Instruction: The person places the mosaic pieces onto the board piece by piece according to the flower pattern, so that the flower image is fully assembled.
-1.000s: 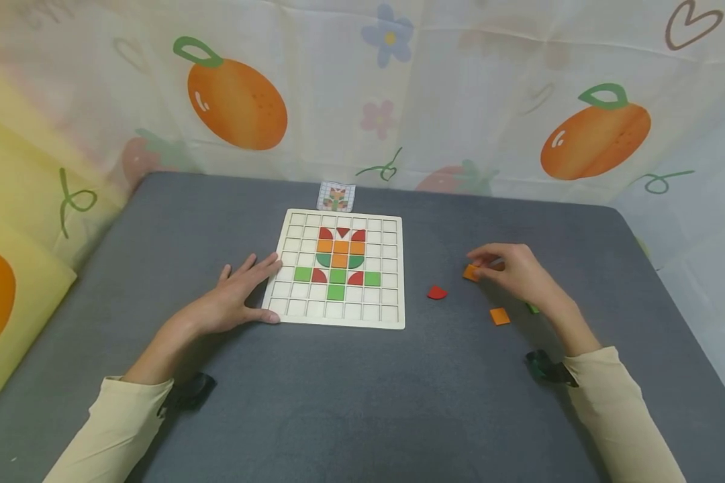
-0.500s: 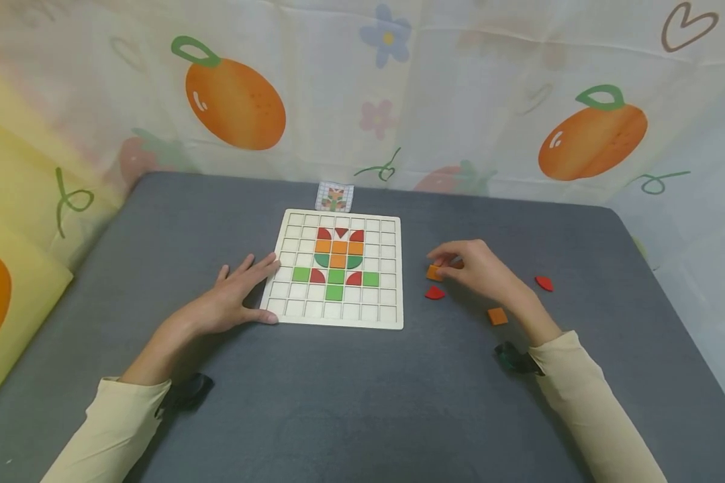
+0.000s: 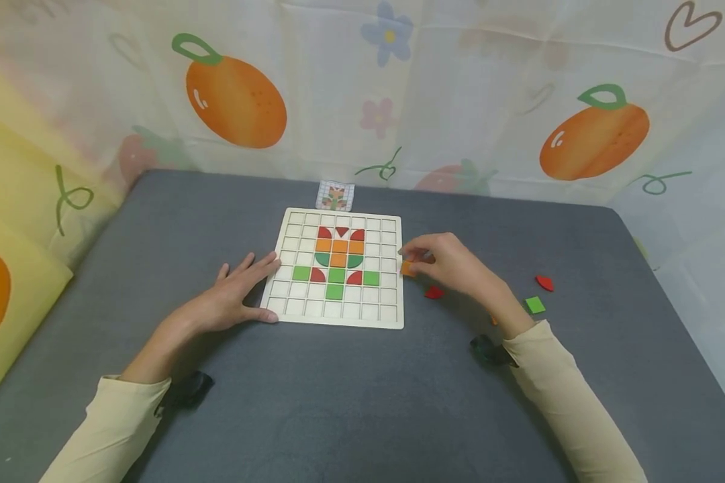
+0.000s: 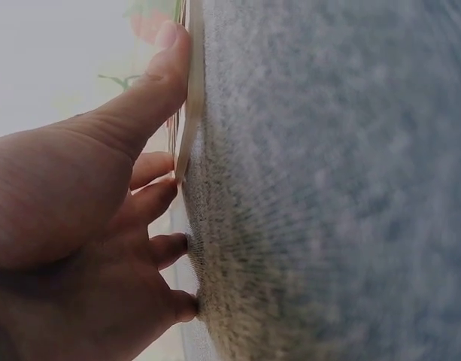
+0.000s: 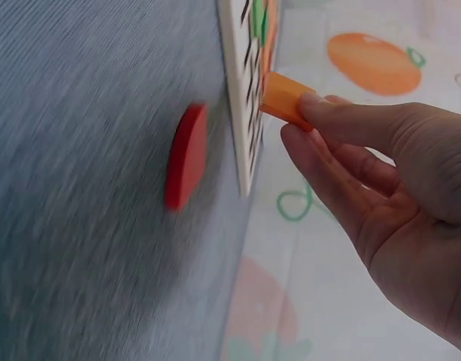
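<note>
Orange tile (image 3: 407, 268) moved boardward, grid board (image 3: 393, 295) part-filled

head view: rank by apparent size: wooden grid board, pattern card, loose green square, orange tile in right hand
1. Wooden grid board, largest by far.
2. Pattern card.
3. Loose green square and the orange tile pinched by the right hand: no ranking, since the fingers hide part of the tile.

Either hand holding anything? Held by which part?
The right hand pinches an orange tile by one end at the fingertips. The left hand holds nothing; it rests against the puzzle board.
</note>
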`<state>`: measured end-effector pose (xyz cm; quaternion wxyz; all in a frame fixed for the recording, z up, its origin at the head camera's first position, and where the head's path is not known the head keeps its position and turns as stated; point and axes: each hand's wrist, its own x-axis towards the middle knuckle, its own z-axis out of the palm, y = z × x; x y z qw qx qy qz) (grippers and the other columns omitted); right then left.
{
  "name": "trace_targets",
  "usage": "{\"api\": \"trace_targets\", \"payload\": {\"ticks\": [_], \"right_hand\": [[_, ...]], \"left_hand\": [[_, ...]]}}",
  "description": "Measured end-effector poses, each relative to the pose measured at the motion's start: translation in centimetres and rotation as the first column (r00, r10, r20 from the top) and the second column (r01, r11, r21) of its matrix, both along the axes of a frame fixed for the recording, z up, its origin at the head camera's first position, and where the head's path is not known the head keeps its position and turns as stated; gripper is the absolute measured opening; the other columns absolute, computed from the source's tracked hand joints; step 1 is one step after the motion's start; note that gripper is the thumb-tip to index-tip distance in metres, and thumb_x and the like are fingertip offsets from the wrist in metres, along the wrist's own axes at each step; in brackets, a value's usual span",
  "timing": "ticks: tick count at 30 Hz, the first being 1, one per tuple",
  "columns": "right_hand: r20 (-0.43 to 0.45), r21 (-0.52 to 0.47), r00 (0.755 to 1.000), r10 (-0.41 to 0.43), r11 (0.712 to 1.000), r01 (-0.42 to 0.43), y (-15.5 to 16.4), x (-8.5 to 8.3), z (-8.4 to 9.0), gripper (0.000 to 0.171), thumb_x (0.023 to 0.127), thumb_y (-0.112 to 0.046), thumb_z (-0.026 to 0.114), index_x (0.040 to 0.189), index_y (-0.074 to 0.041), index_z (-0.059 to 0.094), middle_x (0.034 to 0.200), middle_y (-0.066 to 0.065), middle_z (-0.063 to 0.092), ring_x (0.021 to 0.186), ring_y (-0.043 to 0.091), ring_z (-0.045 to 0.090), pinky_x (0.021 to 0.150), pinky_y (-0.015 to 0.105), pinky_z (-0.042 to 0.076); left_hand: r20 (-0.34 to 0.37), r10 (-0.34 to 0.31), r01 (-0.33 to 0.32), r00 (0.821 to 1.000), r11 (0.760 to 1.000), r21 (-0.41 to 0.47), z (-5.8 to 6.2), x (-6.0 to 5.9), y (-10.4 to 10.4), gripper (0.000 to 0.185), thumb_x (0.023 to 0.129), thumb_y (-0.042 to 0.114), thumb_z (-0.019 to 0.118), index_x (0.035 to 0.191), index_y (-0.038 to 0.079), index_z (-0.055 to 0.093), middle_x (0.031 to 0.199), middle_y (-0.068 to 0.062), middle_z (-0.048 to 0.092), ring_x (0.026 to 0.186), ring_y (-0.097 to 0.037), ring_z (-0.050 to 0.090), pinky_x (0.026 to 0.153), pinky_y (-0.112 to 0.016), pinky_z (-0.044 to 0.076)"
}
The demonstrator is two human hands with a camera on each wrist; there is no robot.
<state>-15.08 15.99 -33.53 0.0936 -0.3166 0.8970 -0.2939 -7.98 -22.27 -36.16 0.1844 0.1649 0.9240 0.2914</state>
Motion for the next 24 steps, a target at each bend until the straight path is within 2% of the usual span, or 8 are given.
{"api": "trace_targets", "payload": {"ticks": [11, 17, 24], "right_hand": [[0.023, 0.013, 0.996, 0.085, 0.996, -0.085, -4.7, 0.3, 0.2, 0.029, 0.087, -0.004, 0.073, 0.116, -0.003, 0.070, 0.092, 0.001, 0.069, 0.087, 0.013, 0.061, 0.080, 0.030, 0.053], [0.019, -0.031, 0.988, 0.155, 0.987, -0.155, -6.5, 0.7, -0.2, 0.025, 0.086, -0.005, 0.075, 0.111, -0.002, 0.072, 0.089, 0.000, 0.069, 0.084, 0.012, 0.062, 0.077, 0.029, 0.051], [0.048, -0.033, 0.981, 0.189, 0.982, -0.188, -7.7, 1.2, -1.2, 0.022, 0.087, -0.003, 0.072, 0.109, -0.005, 0.073, 0.090, -0.001, 0.070, 0.081, 0.009, 0.062, 0.076, 0.024, 0.051]], "left_hand": [[-0.001, 0.002, -0.002, 1.000, 1.000, -0.007, 0.2, 0.1, -0.2, 0.102, 0.078, 0.040, 0.080, 0.156, 0.007, 0.023, 0.163, -0.017, 0.013, 0.147, -0.047, -0.002, 0.109, -0.069, -0.007], [-0.006, -0.001, 0.001, 1.000, 1.000, -0.012, 0.4, 0.1, -0.1, 0.102, 0.078, 0.041, 0.080, 0.156, 0.007, 0.023, 0.163, -0.016, 0.013, 0.147, -0.047, -0.001, 0.109, -0.070, -0.007], [0.006, 0.002, -0.002, 1.000, 1.000, -0.015, 0.4, -0.1, 0.2, 0.103, 0.077, 0.041, 0.081, 0.156, 0.008, 0.023, 0.163, -0.016, 0.012, 0.147, -0.046, -0.002, 0.109, -0.069, -0.007]]}}
